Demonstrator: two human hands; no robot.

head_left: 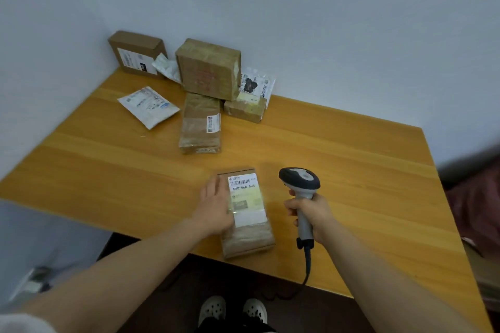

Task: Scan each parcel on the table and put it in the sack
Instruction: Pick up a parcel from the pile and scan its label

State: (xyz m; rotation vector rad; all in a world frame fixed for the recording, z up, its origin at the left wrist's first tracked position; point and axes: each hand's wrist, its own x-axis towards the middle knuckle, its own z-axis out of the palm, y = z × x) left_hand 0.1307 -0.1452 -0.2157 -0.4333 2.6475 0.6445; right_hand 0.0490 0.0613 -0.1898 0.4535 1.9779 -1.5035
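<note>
A taped brown parcel [250,238] with a white barcode label facing up lies at the near edge of the wooden table [351,170]. My left hand [215,205] rests flat on its left side, fingers straight. To the right of the parcel, my right hand [311,215] grips the handle of a grey and black barcode scanner [300,178], whose head is held upright just right of the label. Its cable hangs off the table edge. No sack is in view.
Several more parcels sit at the far corner by the wall: a long taped box [200,124], a large box [209,69], a small box [244,109], a carton [136,54] and white mailer bags [148,105]. My shoes show below the table.
</note>
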